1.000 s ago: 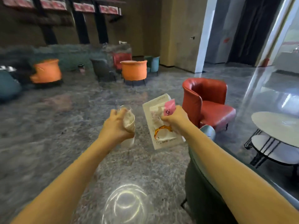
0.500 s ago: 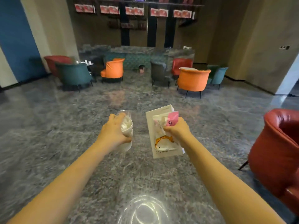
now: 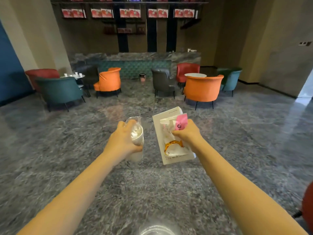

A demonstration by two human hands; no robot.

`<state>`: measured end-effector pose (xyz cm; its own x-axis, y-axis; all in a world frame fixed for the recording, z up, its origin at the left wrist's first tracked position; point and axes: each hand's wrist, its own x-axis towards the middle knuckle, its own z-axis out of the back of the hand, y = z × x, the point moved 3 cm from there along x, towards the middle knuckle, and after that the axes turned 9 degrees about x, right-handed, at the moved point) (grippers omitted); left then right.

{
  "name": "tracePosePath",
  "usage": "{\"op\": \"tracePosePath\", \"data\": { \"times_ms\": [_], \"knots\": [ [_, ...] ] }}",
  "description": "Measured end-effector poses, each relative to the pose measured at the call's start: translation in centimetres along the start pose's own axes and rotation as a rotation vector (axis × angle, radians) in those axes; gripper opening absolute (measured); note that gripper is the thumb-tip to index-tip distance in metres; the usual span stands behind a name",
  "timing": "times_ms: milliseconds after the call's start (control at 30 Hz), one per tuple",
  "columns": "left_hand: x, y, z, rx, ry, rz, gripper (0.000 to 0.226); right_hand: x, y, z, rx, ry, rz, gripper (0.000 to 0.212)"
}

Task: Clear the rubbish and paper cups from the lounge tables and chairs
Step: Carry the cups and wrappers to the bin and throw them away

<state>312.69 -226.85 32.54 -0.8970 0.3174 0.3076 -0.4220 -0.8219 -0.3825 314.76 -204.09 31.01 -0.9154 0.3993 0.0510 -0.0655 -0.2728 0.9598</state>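
My left hand [image 3: 124,141] grips a stack of white paper cups [image 3: 138,139] with crumpled clear plastic stuffed in the top. My right hand [image 3: 187,134] pinches a bundle of rubbish: a white flat box [image 3: 171,150] with an orange print, a white wrapper and a pink packet [image 3: 181,122]. Both are held out in front of me above the grey marble floor. Far off at the left, a small round table [image 3: 73,76] carries several white paper cups [image 3: 77,74].
Lounge chairs stand ahead: a teal one [image 3: 60,89], two orange ones [image 3: 108,81] [image 3: 203,88], a dark grey one [image 3: 162,80] and red ones. A small bin [image 3: 142,76] stands by the marble counter [image 3: 135,55]. A white round table [image 3: 195,75] sits behind the right orange chair. A red chair edge [image 3: 307,204] shows at lower right.
The view has swung left, away from the nearby red chair and glass table, and now faces the far seating area. Both hands keep their hold on the cups and rubbish.
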Motion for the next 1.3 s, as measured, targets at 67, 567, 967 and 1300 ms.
{"op": "tracePosePath", "data": {
  "times_ms": [67, 567, 967, 1300],
  "knots": [
    [7.2, 0.5, -1.7, 0.029, 0.004, 0.001, 0.07, 7.3, -0.5, -0.1, -0.008, 0.01, -0.015, 0.037],
    [53.2, 12.9, -12.8, 0.105, -0.076, 0.109, 0.075, 57.4, -1.9, -10.4, -0.017, 0.133, -0.003, 0.039],
    [95.7, 16.1, -24.0, 0.068, -0.008, 0.009, 0.074, 98.0, -0.7, -12.7, -0.027, 0.011, -0.035, 0.03],
    [131.0, 21.4, -34.3, 0.118, 0.057, 0.002, 0.073, 135.6, -3.6, -17.8, -0.025, 0.028, -0.059, 0.034]
  ]
}}
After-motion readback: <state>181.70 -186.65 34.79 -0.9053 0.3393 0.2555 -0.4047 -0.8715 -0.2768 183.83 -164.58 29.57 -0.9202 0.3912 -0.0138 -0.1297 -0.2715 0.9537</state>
